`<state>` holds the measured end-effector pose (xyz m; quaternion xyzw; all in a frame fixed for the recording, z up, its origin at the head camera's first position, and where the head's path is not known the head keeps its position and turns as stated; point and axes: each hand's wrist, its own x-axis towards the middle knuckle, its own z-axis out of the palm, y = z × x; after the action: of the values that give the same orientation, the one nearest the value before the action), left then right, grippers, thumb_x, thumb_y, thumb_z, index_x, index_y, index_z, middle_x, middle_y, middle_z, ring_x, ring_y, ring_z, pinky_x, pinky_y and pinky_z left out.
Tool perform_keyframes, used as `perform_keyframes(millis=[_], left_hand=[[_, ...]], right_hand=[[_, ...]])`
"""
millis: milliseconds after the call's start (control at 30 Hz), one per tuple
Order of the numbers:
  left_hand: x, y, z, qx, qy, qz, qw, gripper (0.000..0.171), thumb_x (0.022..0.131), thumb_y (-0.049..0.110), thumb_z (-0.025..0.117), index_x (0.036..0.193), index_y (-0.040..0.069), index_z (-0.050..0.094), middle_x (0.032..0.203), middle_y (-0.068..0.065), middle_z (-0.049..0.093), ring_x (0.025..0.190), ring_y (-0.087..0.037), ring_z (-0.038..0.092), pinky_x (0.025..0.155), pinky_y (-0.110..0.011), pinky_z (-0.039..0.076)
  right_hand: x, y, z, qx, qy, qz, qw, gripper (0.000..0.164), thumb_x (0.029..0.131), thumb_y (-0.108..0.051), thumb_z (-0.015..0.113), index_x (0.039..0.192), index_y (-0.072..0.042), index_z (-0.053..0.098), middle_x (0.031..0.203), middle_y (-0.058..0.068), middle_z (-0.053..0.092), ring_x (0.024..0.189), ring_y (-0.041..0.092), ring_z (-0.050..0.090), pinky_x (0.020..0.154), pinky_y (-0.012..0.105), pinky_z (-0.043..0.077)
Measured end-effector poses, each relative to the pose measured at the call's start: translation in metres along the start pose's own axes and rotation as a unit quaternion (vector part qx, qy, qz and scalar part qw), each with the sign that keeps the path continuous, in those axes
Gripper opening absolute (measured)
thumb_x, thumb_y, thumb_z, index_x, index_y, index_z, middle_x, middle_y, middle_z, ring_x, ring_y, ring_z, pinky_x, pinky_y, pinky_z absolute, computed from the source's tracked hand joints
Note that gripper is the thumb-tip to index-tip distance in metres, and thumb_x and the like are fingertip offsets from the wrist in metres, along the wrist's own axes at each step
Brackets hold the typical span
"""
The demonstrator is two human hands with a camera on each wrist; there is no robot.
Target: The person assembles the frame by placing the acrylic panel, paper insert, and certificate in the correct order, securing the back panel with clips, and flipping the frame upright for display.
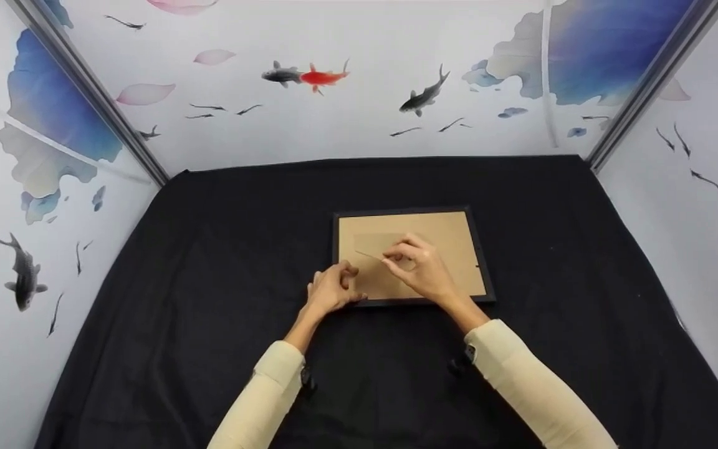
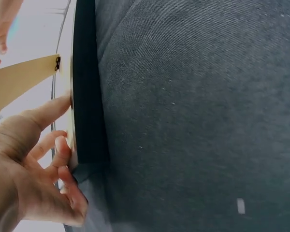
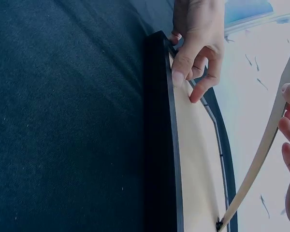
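A black picture frame (image 1: pixel 482 255) lies on the dark cloth with its tan backing board (image 1: pixel 449 227) facing up. From that board a thin tan stand flap (image 3: pixel 261 154) rises at a slant, fixed at one end by a small dark hinge (image 2: pixel 57 63). My right hand (image 1: pixel 421 268) pinches the flap's free end between thumb and fingers, above the board. At the near left corner of the frame, my left hand (image 1: pixel 331 288) holds on, its thumb along the near edge and its other fingers bent over the left side and board.
Black cloth (image 1: pixel 222 262) covers the table around the frame. Pale panels printed with fish (image 1: pixel 424 96) and blue shapes stand at the back and both sides, joined by metal corner posts (image 1: pixel 652 81). Light sleeves (image 1: pixel 521 380) cover both forearms.
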<state>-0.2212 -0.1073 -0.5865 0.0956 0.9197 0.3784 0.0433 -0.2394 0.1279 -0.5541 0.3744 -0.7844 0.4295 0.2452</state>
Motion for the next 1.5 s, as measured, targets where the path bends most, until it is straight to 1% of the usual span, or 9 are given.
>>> perform_keyframes(millis=[100,200,333,467,600,800,1133,1367,1500], left_hand=[[-0.005,-0.011,-0.004,-0.057,0.021,0.067,0.9959,0.047,0.079,0.010,0.086,0.121,0.002,0.068,0.085,-0.009,0.065,0.078,-0.026,0.058,0.073,-0.041,0.046],[-0.012,-0.023,-0.012,-0.096,0.044,0.099,0.9895,0.053,0.078,-0.003,0.081,0.126,-0.004,0.061,0.093,-0.018,0.063,0.079,-0.031,0.061,0.074,-0.043,0.051],[-0.021,-0.033,-0.025,-0.108,0.038,0.039,0.9926,0.052,0.081,-0.010,0.072,0.130,-0.005,0.057,0.103,-0.020,0.064,0.086,-0.035,0.065,0.080,-0.047,0.054],[-0.023,-0.035,-0.034,-0.106,0.007,-0.021,0.9942,0.041,0.089,-0.008,0.067,0.129,-0.006,0.060,0.107,-0.019,0.069,0.092,-0.033,0.068,0.083,-0.046,0.054],[-0.020,-0.031,-0.034,-0.107,-0.011,-0.036,0.9935,0.032,0.098,0.004,0.066,0.128,-0.007,0.062,0.109,-0.019,0.070,0.092,-0.031,0.068,0.078,-0.043,0.055],[-0.015,-0.028,-0.026,-0.120,-0.014,-0.076,0.9898,0.036,0.102,0.014,0.064,0.132,-0.005,0.059,0.111,-0.018,0.068,0.085,-0.029,0.069,0.068,-0.038,0.058],[-0.010,-0.027,-0.018,-0.153,0.014,-0.083,0.9847,0.033,0.102,0.009,0.060,0.131,-0.006,0.061,0.108,-0.018,0.065,0.088,-0.028,0.066,0.062,-0.034,0.058],[-0.014,-0.032,-0.021,-0.107,0.028,-0.055,0.9923,0.032,0.100,0.010,0.060,0.128,-0.005,0.063,0.110,-0.015,0.063,0.101,-0.031,0.060,0.087,-0.046,0.050],[-0.018,-0.033,-0.021,-0.108,0.022,-0.044,0.9930,0.031,0.099,0.009,0.061,0.127,-0.006,0.064,0.109,-0.015,0.063,0.103,-0.033,0.059,0.091,-0.049,0.047]], right_hand=[[-0.004,-0.001,0.002,0.007,-0.032,-0.002,0.999,0.010,0.087,-0.003,0.080,0.096,-0.002,0.076,0.094,0.006,0.064,0.082,0.020,0.065,0.071,0.035,0.054],[-0.012,0.003,0.002,0.014,-0.090,0.002,0.996,0.011,0.087,-0.002,0.080,0.097,-0.001,0.076,0.097,0.007,0.064,0.086,0.020,0.065,0.075,0.037,0.055],[-0.029,0.019,-0.009,0.031,-0.128,0.055,0.990,0.013,0.088,0.002,0.077,0.100,0.001,0.074,0.101,0.009,0.065,0.093,0.025,0.064,0.082,0.042,0.052],[-0.052,0.044,-0.040,-0.003,-0.066,0.151,0.986,0.018,0.087,0.005,0.075,0.104,0.005,0.073,0.105,0.016,0.066,0.099,0.033,0.061,0.085,0.051,0.049],[-0.081,0.059,-0.081,-0.071,-0.004,0.272,0.960,0.026,0.087,0.002,0.077,0.112,0.006,0.071,0.107,0.023,0.062,0.099,0.039,0.060,0.086,0.054,0.047],[-0.112,0.060,-0.116,-0.060,-0.059,0.402,0.912,0.044,0.094,-0.007,0.073,0.132,0.009,0.057,0.119,0.030,0.059,0.106,0.042,0.061,0.091,0.056,0.048],[-0.119,0.050,-0.119,-0.046,-0.077,0.401,0.912,0.043,0.094,-0.005,0.071,0.131,0.012,0.058,0.115,0.029,0.063,0.100,0.038,0.064,0.087,0.052,0.051],[-0.128,0.037,-0.110,-0.053,-0.046,0.377,0.923,0.037,0.090,0.002,0.073,0.124,0.014,0.062,0.107,0.027,0.064,0.093,0.037,0.065,0.082,0.052,0.052],[-0.134,0.026,-0.108,-0.065,-0.038,0.376,0.923,0.037,0.088,0.004,0.074,0.122,0.014,0.062,0.104,0.024,0.064,0.091,0.035,0.065,0.080,0.051,0.053]])
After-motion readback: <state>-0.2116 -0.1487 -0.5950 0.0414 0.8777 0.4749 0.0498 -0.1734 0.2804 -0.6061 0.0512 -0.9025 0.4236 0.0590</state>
